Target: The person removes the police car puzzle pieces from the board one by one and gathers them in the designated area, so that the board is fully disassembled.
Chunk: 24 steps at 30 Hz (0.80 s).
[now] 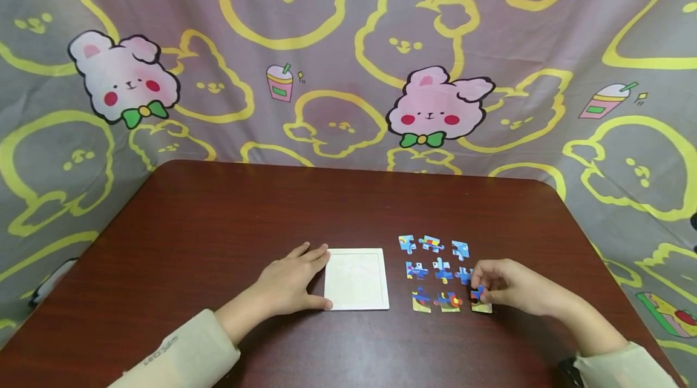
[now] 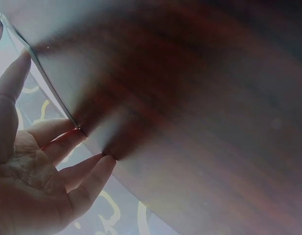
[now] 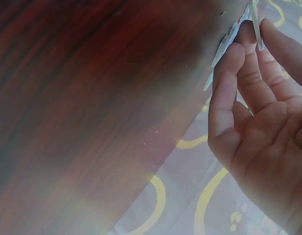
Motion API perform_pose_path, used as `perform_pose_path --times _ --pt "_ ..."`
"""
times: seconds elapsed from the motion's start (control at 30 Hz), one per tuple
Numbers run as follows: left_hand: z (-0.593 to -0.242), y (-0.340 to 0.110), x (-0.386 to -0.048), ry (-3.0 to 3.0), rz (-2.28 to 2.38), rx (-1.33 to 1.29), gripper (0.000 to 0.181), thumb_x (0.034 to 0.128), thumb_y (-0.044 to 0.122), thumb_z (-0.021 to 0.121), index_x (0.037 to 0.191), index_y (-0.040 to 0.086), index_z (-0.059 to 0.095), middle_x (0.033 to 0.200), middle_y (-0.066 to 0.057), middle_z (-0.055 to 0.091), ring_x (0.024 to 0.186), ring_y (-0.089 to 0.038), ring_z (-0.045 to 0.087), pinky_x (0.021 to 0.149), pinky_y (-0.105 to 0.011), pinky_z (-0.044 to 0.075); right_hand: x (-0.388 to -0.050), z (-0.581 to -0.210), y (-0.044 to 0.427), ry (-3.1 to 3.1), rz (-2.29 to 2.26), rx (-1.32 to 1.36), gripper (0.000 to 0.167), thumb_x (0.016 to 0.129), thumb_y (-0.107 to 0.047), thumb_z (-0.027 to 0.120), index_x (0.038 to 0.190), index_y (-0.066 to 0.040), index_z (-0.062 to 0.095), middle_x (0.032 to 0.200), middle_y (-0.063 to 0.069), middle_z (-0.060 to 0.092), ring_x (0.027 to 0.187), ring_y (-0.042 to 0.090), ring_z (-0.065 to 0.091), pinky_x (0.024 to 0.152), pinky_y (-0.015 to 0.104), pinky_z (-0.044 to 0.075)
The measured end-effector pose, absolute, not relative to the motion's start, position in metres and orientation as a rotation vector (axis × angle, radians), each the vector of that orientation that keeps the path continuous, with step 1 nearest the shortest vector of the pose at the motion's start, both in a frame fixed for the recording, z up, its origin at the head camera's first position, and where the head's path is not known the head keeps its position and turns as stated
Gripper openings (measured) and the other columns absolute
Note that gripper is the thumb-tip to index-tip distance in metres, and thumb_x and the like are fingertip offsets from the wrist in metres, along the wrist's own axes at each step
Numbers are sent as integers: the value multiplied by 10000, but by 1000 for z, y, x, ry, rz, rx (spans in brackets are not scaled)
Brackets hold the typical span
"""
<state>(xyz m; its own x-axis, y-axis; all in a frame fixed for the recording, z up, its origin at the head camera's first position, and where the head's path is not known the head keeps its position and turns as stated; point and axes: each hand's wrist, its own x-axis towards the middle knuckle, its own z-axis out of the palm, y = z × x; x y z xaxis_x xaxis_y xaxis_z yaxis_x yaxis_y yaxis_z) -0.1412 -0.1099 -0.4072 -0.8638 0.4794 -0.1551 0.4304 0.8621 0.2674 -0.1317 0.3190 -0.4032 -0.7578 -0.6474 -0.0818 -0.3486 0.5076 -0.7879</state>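
Note:
A square, pale puzzle tray (image 1: 354,279) lies flat on the table. My left hand (image 1: 288,279) touches its left side, with the thumb at the near corner and fingertips at the far corner. In the left wrist view the left fingers (image 2: 92,183) are spread, with their tips on the tabletop and the tray's edge. Right of the tray lie several colourful jigsaw pieces (image 1: 443,271) in three loose rows. My right hand (image 1: 514,285) pinches the near-right jigsaw piece (image 1: 481,303) between thumb and fingers. In the right wrist view that piece (image 3: 257,29) stands tilted up on edge.
The dark brown wooden table (image 1: 261,206) has rounded far corners. Behind it hangs a grey curtain (image 1: 337,73) with yellow outlines and cartoon rabbits. A dark object (image 1: 572,371) shows at the right sleeve's cuff.

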Motion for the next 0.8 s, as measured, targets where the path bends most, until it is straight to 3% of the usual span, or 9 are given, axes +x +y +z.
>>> perform_pose_path --times 0.4,0.8 --pt "-408 -108 -142 2816 339 695 923 764 587 778 1496 124 458 1597 -8 384 1489 -337 321 944 -662 462 -135 -404 319 2467 -1020 -791 115 906 -4 670 980 -62 604 766 -51 596 691 -1 540 585 220 459" --pt "-408 -110 -143 2810 344 695 905 768 560 790 1491 123 466 1595 -6 390 1489 -336 323 977 -640 457 -139 -393 324 2640 -976 -757 104 908 -90 705 977 -103 629 816 -86 621 746 2 557 620 222 472"
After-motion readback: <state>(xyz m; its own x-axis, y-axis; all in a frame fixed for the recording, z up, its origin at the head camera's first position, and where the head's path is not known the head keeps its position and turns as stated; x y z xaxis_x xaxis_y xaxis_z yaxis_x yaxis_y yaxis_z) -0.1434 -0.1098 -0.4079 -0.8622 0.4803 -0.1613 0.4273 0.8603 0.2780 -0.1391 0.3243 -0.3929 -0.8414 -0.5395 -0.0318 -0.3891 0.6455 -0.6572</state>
